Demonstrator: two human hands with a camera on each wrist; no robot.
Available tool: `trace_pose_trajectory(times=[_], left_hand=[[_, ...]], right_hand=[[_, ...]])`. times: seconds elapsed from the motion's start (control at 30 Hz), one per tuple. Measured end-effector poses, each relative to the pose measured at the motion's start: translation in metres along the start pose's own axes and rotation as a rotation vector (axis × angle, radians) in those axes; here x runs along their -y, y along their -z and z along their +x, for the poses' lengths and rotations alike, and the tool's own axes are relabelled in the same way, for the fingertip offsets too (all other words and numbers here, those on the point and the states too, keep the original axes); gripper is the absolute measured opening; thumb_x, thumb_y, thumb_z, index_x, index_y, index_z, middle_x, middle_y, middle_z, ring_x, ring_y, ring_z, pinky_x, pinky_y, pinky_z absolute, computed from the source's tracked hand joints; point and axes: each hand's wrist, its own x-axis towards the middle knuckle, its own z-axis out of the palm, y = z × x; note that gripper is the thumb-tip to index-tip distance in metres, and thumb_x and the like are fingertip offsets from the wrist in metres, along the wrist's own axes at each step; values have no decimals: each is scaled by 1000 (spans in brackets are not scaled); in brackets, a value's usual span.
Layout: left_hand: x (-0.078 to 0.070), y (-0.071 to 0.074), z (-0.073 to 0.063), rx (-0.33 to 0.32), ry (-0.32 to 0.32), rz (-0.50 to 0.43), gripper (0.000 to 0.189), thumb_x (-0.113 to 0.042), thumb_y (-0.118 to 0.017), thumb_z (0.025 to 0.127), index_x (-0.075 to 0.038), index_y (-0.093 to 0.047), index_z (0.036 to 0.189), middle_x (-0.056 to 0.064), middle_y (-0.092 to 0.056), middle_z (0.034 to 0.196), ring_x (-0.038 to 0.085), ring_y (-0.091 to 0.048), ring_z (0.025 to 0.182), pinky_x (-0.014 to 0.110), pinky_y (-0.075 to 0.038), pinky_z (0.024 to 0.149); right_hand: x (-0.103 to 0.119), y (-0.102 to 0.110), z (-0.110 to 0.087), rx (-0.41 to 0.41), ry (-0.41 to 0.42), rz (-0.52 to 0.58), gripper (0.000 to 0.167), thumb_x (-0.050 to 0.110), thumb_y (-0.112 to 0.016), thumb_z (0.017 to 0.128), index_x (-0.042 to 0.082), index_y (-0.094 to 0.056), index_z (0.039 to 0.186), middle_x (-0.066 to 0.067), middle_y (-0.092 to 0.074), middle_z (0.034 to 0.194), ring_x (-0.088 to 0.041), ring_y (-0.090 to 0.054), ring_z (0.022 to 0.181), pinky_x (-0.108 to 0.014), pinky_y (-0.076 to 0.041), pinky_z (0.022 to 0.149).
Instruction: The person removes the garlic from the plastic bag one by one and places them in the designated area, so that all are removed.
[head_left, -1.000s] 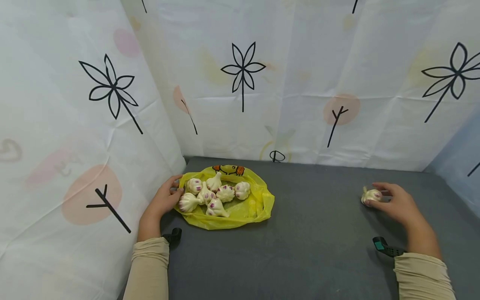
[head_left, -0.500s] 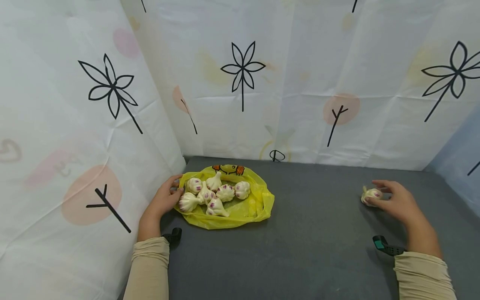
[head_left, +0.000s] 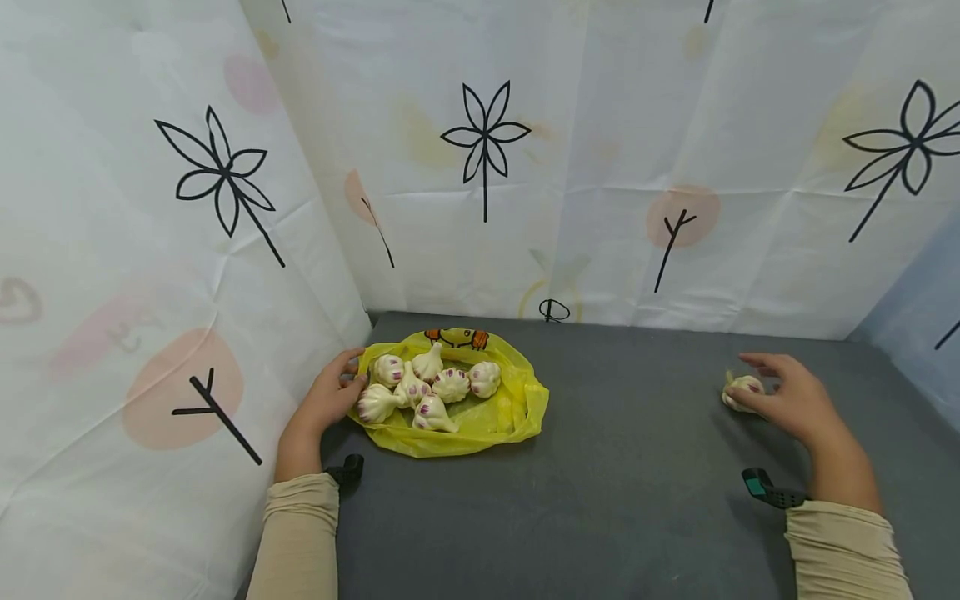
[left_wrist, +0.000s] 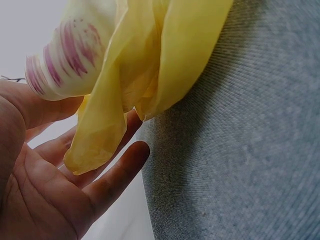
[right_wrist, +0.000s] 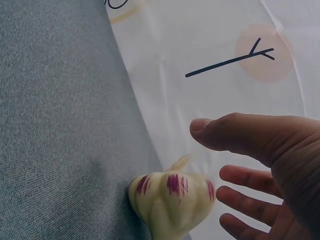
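Note:
A yellow plastic bag (head_left: 510, 421) lies on its side of the grey table with its mouth spread, holding several white garlic bulbs (head_left: 451, 387) streaked with purple. My left hand (head_left: 330, 396) holds the bag's left rim between thumb and fingers. In the left wrist view, a fold of the bag (left_wrist: 100, 135) hangs between them, and a garlic bulb (left_wrist: 72, 55) sits right above the thumb. Far to the right, a single garlic bulb (right_wrist: 172, 202) rests on the table. Around it, apart from its sides, my right hand (head_left: 798, 400) hovers with thumb and fingers spread.
The dark grey table (head_left: 600, 500) stretches between the two hands. White cloth walls (head_left: 592, 150) printed with flowers and twigs stand along the back and left, and a bluish cloth wall (head_left: 918, 292) on the right. Each wrist bears a black camera band (head_left: 776, 492).
My right hand has let go of the lone garlic bulb, spreading its fingers and rising slightly away from it. The left hand and the bag have stayed in place.

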Motion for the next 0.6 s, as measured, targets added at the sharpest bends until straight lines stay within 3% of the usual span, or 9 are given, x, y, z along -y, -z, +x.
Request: trace_pose_trajectory(times=[0.23, 0.6], left_hand=[[-1, -1, 0, 2, 4, -1, 57, -16, -51, 112, -6, -34, 165, 34, -49, 150, 51, -60, 129, 57, -54, 100], [-4, 0, 0, 9, 5, -2, 57, -16, -51, 112, -5, -33, 165, 36, -49, 150, 53, -59, 131, 58, -54, 101]], right_hand=[[8, 1, 0, -11, 61, 47, 65, 23, -77, 99, -9, -51, 150, -41, -43, 148, -64, -48, 124, -74, -44, 90], [26, -4, 4, -14, 29, 25, 66, 29, -77, 100, -7, -51, 150, -40, -42, 148, -61, -46, 127, -76, -45, 95]])
